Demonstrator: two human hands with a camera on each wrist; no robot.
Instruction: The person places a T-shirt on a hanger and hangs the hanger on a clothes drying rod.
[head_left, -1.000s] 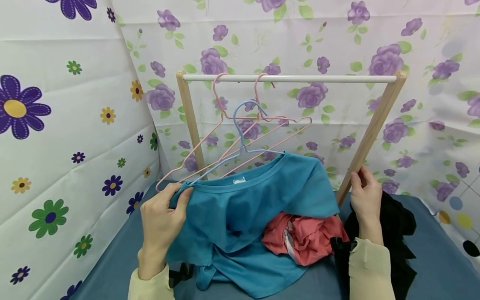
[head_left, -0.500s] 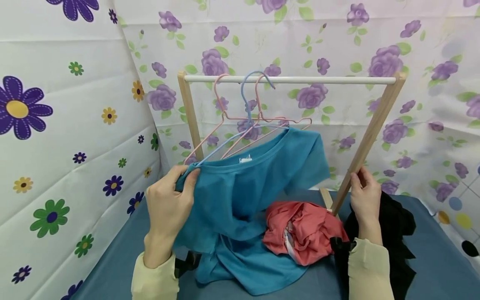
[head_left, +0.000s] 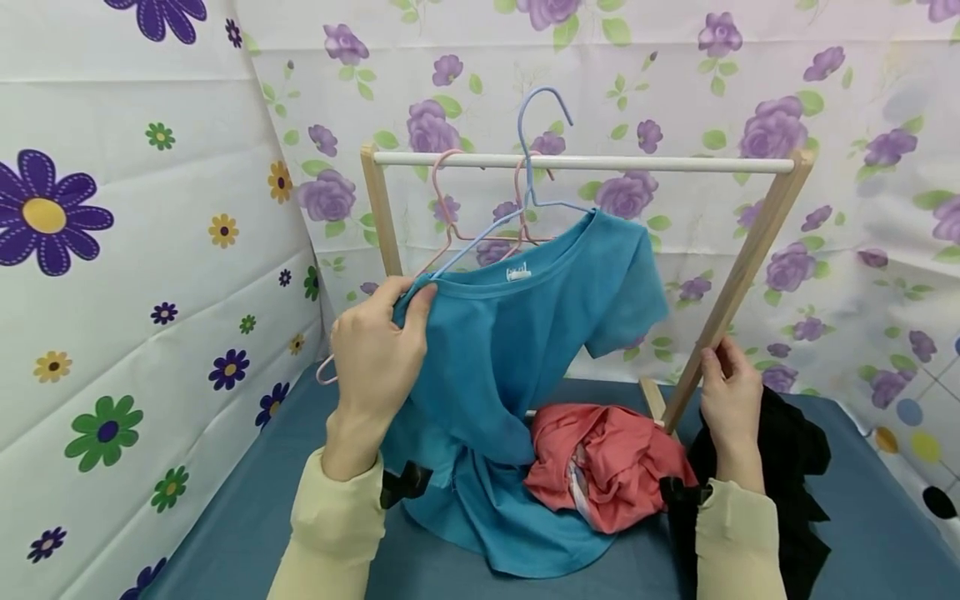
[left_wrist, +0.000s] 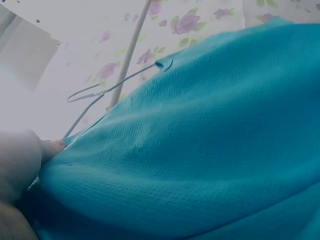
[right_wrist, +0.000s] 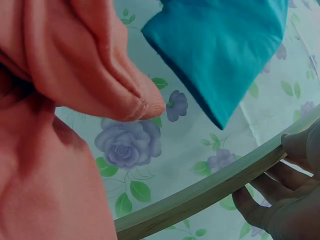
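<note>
A blue T-shirt (head_left: pixel 480 350) hangs on a light-blue hanger (head_left: pixel 527 167), and its lower part lies on the table. My left hand (head_left: pixel 378 358) pinches the shirt and hanger together at the left shoulder. The hanger's hook rises above the white rail (head_left: pixel 645 163) of a clothes rack. With thumb and fingers, my right hand (head_left: pixel 731 400) grips the rack's wooden right post (head_left: pixel 738 287). In the right wrist view those fingers curl round the post (right_wrist: pixel 200 200), and the shirt's sleeve (right_wrist: pixel 220 55) hangs nearby.
Two pink hangers (head_left: pixel 437 179) hang on the rail behind the shirt, partly hidden by it. A crumpled coral garment (head_left: pixel 611 467) lies at the rack's foot. Black cloth (head_left: pixel 795 450) lies to the right of my right hand. Flowered sheets (head_left: pixel 862 75) stand behind and at the left.
My left hand has lifted the T-shirt and hanger up and to the right, and the hook has risen from below the rail to above it. My right hand stays on the post.
</note>
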